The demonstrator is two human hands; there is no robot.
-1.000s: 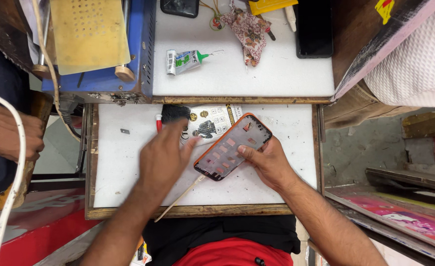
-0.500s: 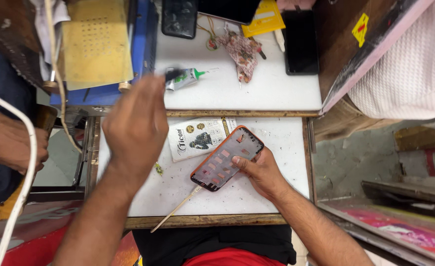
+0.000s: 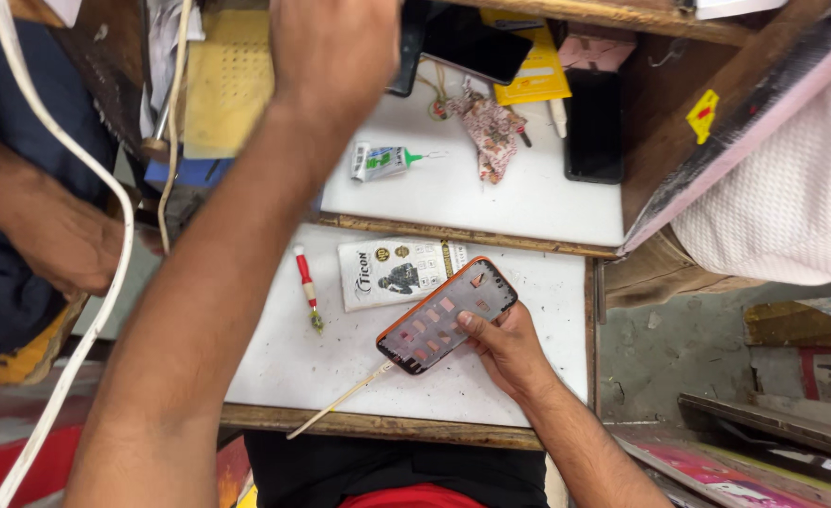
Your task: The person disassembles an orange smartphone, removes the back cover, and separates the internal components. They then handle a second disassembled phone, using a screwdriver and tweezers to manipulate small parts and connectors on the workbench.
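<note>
a small phone repair stall or workshop. a scuffed white bench (image 3: 547, 376) with a wooden edge sits under a raised white shelf (image 3: 453, 198). on them lie a glue tube (image 3: 378, 162), a red-handled brush (image 3: 307, 287), a thin stick (image 3: 340, 402), spare phones (image 3: 594, 127) and a parts packet (image 3: 392, 273). a phone (image 3: 445, 316) in an orange case lies on the bench. cables (image 3: 105, 301) hang at the left, beside another person's arm (image 3: 39, 226).

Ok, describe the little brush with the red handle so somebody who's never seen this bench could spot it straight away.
Start at the white work board nearest the person, where the right hand steadies an orange-cased phone. Left of the phone lies a white printed packet, and just left of that lies the brush. It is the only slim stick with a red and white handle and a greenish tip.
</note>
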